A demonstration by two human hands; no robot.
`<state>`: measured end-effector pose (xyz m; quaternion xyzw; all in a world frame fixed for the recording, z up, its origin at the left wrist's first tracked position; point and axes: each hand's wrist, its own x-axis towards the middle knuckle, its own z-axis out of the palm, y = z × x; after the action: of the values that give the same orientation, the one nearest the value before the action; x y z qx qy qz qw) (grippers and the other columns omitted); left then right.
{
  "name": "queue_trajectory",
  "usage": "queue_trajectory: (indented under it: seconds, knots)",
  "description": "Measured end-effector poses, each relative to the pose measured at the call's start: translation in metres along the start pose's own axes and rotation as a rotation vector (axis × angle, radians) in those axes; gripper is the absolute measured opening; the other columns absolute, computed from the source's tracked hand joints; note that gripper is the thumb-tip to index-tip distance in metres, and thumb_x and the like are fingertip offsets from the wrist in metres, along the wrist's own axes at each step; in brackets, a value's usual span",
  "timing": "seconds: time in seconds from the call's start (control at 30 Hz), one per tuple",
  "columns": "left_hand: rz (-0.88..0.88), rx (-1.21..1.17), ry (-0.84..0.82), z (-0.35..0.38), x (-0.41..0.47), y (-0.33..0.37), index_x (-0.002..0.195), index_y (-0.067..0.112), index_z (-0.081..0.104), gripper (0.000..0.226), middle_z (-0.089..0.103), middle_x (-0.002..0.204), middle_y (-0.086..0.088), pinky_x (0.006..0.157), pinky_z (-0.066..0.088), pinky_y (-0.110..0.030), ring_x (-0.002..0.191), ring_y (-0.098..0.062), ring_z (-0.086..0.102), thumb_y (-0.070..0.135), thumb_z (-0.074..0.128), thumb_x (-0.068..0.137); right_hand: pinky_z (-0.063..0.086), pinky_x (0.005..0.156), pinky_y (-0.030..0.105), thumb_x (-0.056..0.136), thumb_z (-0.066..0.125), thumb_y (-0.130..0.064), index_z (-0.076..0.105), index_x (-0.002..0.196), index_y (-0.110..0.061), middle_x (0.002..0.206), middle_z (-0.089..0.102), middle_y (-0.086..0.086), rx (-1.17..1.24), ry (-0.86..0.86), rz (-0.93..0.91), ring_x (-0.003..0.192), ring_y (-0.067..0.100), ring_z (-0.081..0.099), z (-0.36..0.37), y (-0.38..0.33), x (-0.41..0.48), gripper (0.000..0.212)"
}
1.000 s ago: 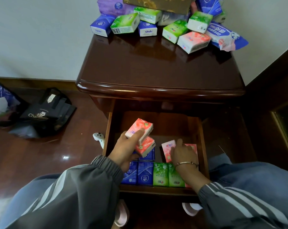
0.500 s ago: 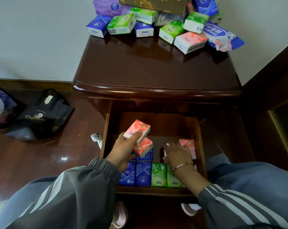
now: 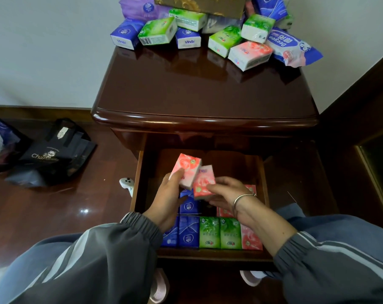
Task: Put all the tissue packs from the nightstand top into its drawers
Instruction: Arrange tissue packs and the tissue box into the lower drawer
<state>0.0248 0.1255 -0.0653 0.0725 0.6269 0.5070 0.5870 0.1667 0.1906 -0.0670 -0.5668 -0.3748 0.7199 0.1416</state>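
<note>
Head view: left hand (image 3: 168,198) grips one pink tissue pack (image 3: 187,170); right hand (image 3: 228,194) has newly taken the second pink pack (image 3: 205,182) from it, above the drawer (image 3: 264,172). Placement pending; many packs remain beyond, on the nightstand top (image 3: 203,91).

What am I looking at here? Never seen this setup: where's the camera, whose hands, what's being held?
There is no robot: the single camera sits on a person's head, looking forward and down at their own hands. The left hand holds a pink tissue pack over the open drawer. The right hand, wearing a bracelet, grips a second pink pack beside it. Blue, green and pink packs already stand in a row at the drawer's front. More packs are still piled at the back of the nightstand top, against the wall. A black bag lies on the floor to the left.
</note>
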Motion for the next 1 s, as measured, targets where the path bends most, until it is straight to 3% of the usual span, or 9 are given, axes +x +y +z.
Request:
queue_trajectory:
  seconds: [0.1, 0.2, 0.33, 0.43, 0.53, 0.67, 0.73, 0.87, 1.0]
  knots:
    - [-0.064, 0.045, -0.019, 0.003, -0.003, -0.007, 0.121, 0.017, 0.056, 0.036, 0.065, 0.115, -0.005, 0.098, 0.044, -0.042, 0.109, -0.019, 0.060, 0.042, 0.047, 0.096, 0.058, 0.065, 0.024, 0.085, 0.066, -0.011, 0.056, 0.097, -0.016, 0.094, 0.068, 0.009, 0.076, 0.041, -0.025, 0.080, 0.018, 0.069, 0.004, 0.006, 0.004, 0.016]
    - [-0.102, 0.196, -0.066, 0.003, -0.006, -0.006, 0.116, 0.017, 0.058, 0.034, 0.067, 0.110, -0.003, 0.092, 0.047, -0.037, 0.104, -0.019, 0.062, 0.043, 0.048, 0.096, 0.056, 0.072, 0.029, 0.091, 0.058, -0.020, 0.055, 0.102, -0.016, 0.093, 0.068, 0.007, 0.139, 0.036, 0.003, 0.082, 0.020, 0.068, 0.003, 0.002, 0.007, 0.012]
    - [-0.054, 0.414, -0.096, -0.001, -0.008, 0.000, 0.110, 0.015, 0.063, 0.029, 0.070, 0.107, -0.004, 0.078, 0.048, -0.028, 0.094, -0.016, 0.064, 0.038, 0.051, 0.096, 0.050, 0.079, 0.030, 0.078, 0.056, -0.064, 0.059, 0.105, -0.023, 0.101, 0.067, -0.002, -0.201, -0.043, 0.072, 0.095, 0.014, 0.062, -0.005, -0.003, 0.009, 0.049]
    - [-0.032, 0.536, -0.172, 0.002, -0.013, -0.004, 0.108, 0.015, 0.067, 0.026, 0.071, 0.108, -0.009, 0.067, 0.041, -0.025, 0.087, -0.017, 0.057, 0.033, 0.053, 0.096, 0.045, 0.073, 0.029, 0.073, 0.072, -0.048, 0.060, 0.090, -0.017, 0.087, 0.065, -0.001, -0.325, 0.041, 0.011, 0.080, 0.013, 0.059, -0.009, -0.003, 0.012, 0.037]
    - [-0.013, 0.629, -0.225, 0.000, -0.007, -0.006, 0.118, 0.019, 0.064, 0.032, 0.069, 0.112, -0.007, 0.067, 0.042, -0.023, 0.090, -0.016, 0.054, 0.038, 0.050, 0.097, 0.044, 0.064, 0.027, 0.073, 0.076, -0.036, 0.060, 0.096, -0.011, 0.085, 0.064, 0.003, -0.303, 0.109, -0.015, 0.072, 0.014, 0.058, -0.009, -0.005, 0.017, 0.038]
    - [0.263, 1.378, -0.063, -0.017, 0.015, -0.014, 0.144, 0.020, 0.038, 0.056, 0.046, 0.142, -0.005, 0.102, 0.039, -0.041, 0.127, -0.024, 0.045, 0.051, 0.040, 0.097, 0.046, 0.070, 0.030, 0.075, 0.073, -0.038, 0.051, 0.103, -0.016, 0.090, 0.058, -0.001, -0.529, 0.290, -0.175, 0.082, 0.017, 0.058, -0.006, 0.000, 0.030, 0.042]
    - [0.261, 1.590, -0.093, -0.025, 0.022, -0.023, 0.146, 0.023, 0.030, 0.057, 0.033, 0.151, -0.004, 0.107, 0.031, -0.051, 0.136, -0.027, 0.034, 0.051, 0.038, 0.097, 0.045, 0.076, 0.032, 0.078, 0.070, -0.039, 0.044, 0.122, -0.017, 0.099, 0.059, 0.002, -0.675, 0.280, -0.229, 0.094, 0.024, 0.059, -0.004, 0.007, 0.039, 0.056]
    - [0.246, 1.702, -0.183, -0.037, 0.030, -0.040, 0.151, 0.026, 0.016, 0.065, 0.011, 0.161, 0.001, 0.113, 0.019, -0.058, 0.147, -0.024, 0.012, 0.051, 0.040, 0.096, 0.046, 0.090, 0.036, 0.084, 0.061, -0.040, 0.029, 0.142, -0.027, 0.131, 0.056, 0.008, -0.852, 0.214, -0.294, 0.115, 0.030, 0.055, -0.006, 0.019, 0.054, 0.067]
    - [0.231, 1.696, -0.187, -0.039, 0.032, -0.042, 0.152, 0.029, 0.012, 0.068, 0.005, 0.162, 0.004, 0.112, 0.017, -0.061, 0.148, -0.021, 0.006, 0.051, 0.043, 0.095, 0.050, 0.090, 0.041, 0.085, 0.062, -0.036, 0.036, 0.137, -0.035, 0.117, 0.062, 0.005, -0.732, 0.161, -0.296, 0.108, 0.026, 0.058, -0.019, 0.023, 0.065, 0.058]
